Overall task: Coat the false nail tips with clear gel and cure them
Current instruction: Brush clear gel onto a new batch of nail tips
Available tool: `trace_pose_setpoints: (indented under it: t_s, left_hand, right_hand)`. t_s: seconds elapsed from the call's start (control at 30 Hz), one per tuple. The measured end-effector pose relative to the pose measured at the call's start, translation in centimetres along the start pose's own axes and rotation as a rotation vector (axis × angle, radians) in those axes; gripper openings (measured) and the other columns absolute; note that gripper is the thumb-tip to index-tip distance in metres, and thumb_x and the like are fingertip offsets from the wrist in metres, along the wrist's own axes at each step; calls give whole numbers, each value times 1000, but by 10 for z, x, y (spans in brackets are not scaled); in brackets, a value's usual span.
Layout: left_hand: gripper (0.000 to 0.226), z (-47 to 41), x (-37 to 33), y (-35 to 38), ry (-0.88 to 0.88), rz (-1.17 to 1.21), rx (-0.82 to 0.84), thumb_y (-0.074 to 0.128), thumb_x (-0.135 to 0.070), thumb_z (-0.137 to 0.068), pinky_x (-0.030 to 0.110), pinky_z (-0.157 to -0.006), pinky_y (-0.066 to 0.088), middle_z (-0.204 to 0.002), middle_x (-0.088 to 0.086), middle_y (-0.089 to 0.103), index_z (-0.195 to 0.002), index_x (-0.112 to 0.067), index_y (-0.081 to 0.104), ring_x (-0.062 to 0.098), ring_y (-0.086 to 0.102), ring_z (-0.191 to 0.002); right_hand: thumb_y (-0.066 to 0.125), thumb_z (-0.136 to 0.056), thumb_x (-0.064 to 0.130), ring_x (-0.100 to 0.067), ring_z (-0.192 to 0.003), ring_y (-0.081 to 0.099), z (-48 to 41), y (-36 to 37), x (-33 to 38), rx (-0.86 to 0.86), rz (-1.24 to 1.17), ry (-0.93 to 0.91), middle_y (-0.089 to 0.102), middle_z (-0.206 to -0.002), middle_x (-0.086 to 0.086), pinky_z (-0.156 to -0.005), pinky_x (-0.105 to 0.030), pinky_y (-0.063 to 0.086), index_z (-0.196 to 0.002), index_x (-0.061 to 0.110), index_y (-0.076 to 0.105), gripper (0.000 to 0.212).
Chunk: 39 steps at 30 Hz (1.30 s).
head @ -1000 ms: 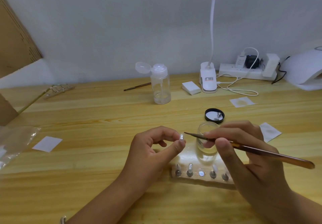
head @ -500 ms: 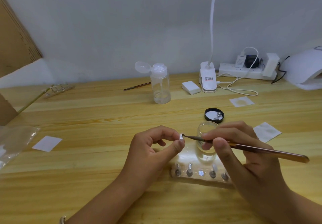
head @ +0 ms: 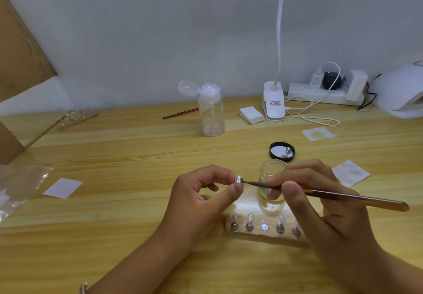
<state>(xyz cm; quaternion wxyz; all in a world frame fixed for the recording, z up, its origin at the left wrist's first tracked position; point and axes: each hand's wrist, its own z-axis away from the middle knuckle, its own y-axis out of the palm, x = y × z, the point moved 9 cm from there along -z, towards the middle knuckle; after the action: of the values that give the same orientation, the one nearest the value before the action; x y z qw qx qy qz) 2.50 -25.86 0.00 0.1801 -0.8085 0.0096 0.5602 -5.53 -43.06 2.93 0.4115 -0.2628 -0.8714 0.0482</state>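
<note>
The coating step was in hand. The left hand held one false nail tip up above the worktop. Its grip was closed on the tip's small mount between thumb and forefinger, with the glossy face turned toward the brush. The right hand had its grip clamped pen-fashion on the brush, fingers close to the bristle end. The bristle point touched the tip's right edge — or lay so near that no gap showed.

Just behind the brush stood the open gel jar, with its black lid lying upturned a little farther back. Below both hands the clear stand lay on the worktop carrying four more tips on pegs. Its middle seat showed only a bare metal disc, most likely where the held tip belonged. Whether the tips on the stand were already coated could not be told.

The next move seemed to call for light strokes across the held tip, with the left hand steady or turning it slightly so the gel spread thin and even and stayed off the fingertips. The mount would then need seating on the bare disc without touching the wet face.

Curing looked not yet begun — the white domed unit at the far right edge appeared to be the lamp. It sat well apart from the stand, so the stand would have to be carried over.
</note>
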Motion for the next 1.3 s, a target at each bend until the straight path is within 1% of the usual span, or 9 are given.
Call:
trace_pose_setpoints:
  t_s: [0.13,0.3,0.43,0.6,0.83,0.9,1.0,1.17,1.3]
  left_hand:
    - [20,0,0,0,-5,-8,-2,73,-50,-68,31,-71,48,-82,-15,72,-78,-33,73,7,58,-81]
    - [20,0,1,0,-15,-5,2,73,-49,-69,30,-73,49,-84,-14,73,-78,-32,74,6,58,-82]
    - [22,0,0,0,-11,-6,4,72,-50,-68,31,-74,48,-84,-14,72,-79,-31,74,7,57,-82]
    - [22,0,0,0,-12,-18,1,72,-52,-67,21,-70,46,-82,-17,71,-78,-33,73,0,55,-78]
    - [16,0,-1,0,-11,-33,-1,71,-49,-67,18,-68,45,-80,-18,71,-75,-35,73,-3,54,-77]
    - [15,0,-1,-1,-12,-37,-2,72,-48,-67,17,-68,45,-80,-18,71,-75,-35,73,-2,54,-77]
    - [10,0,1,-2,-23,-43,-7,76,-41,-69,16,-67,44,-80,-17,72,-75,-34,73,0,54,-78]
    - [19,1,0,-1,-23,-50,-10,70,-49,-65,18,-67,45,-80,-16,72,-74,-33,73,2,55,-80]
    - [17,1,-3,-3,-9,-44,-24,71,-45,-66,17,-68,45,-80,-16,72,-75,-31,73,-4,58,-78]
  right_hand:
    - [47,-99,49,-22,-97,62,1,0,6,-6,-31,-47,68,-85,10,-82,-41,48,-88,25,72,36]
    - [49,-97,45,-22,-105,60,-1,-3,2,-30,6,-8,70,-89,14,-88,-32,46,-95,30,70,25]
    - [51,-94,37,-21,-103,61,1,0,2,5,15,-9,69,-87,12,-87,-30,46,-92,28,71,23]
    - [47,-99,50,-21,-99,61,1,0,8,-4,-2,-45,69,-83,9,-86,-31,45,-87,26,72,37]
    - [50,-94,39,-22,-105,59,0,-1,1,-12,58,-6,69,-89,12,-88,-24,41,-92,32,70,21]
    - [50,-95,39,-22,-102,59,0,0,2,-4,46,-22,68,-86,9,-87,-25,41,-88,29,71,24]
    - [45,-100,49,-20,-98,60,1,-2,6,-14,44,-60,68,-83,8,-87,-28,40,-83,27,71,38]
    - [43,-99,52,-24,-102,59,-1,-4,3,-42,78,-27,69,-87,12,-89,-24,39,-91,32,70,34]
    - [44,-100,50,-20,-99,59,1,-2,7,-19,66,-73,68,-84,9,-87,-26,39,-86,29,70,37]
